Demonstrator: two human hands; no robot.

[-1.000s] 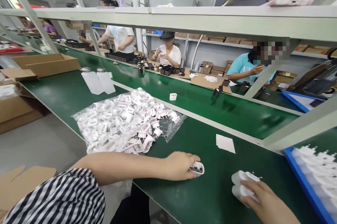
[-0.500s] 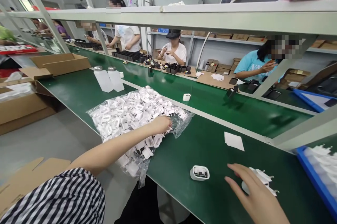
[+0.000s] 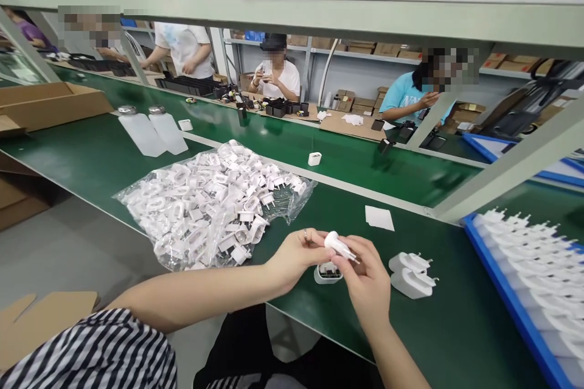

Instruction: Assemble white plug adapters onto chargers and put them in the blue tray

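Here we are, left grip and right grip both clamped on one white plug top, up over the green surface near its front edge! Just below, an open housing; leftward along that edge, bagged plug parts sprawl.

We look from one camera worn on the head, facing forward and down over the green bench. The striped sleeve sits close to us at near left, with the left hand and right hand a little beyond, near the middle. Our wide view cuts off the blue tray at right and the cardboard box at left, and reaches under the shelf to the small, far person in white.
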